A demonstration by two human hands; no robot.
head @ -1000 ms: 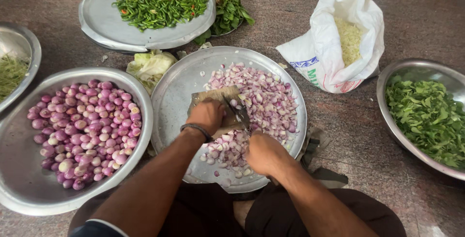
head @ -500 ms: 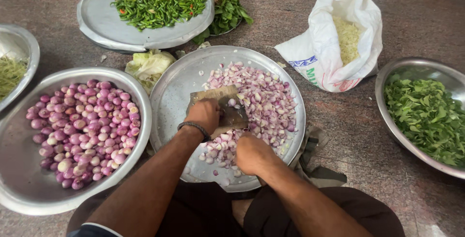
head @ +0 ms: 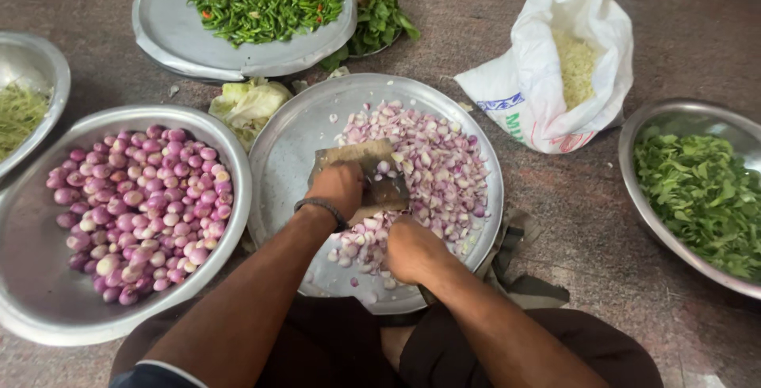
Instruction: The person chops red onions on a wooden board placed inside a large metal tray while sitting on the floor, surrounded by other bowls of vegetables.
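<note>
- Steel, round and shallow: wide metal tray (head: 285,158) sitting at centre, carrying a heap of chopped pale-purple shallot pieces (head: 436,158) spreading from twelve to five o'clock.
- Left hand (head: 339,188), fingers curled tight round a broad, dull flat blade (head: 361,156), pressing down at tray centre, much as half a second earlier.
- Right hand (head: 411,248), fingers bunched together over cut pieces at six o'clock, feeding them toward the blade edge; sitting slightly nearer the blade than a second ago.
- Heap barely changing, suggesting steady chopping rather than a new step.
- Lying at nine o'clock: large steel bowl of whole peeled purple shallots (head: 143,206).
- Resting at eleven: grey platter of green chillies (head: 265,3); at two, white plastic sack (head: 555,63); at three, steel bowl of green leaves (head: 701,190).
</note>
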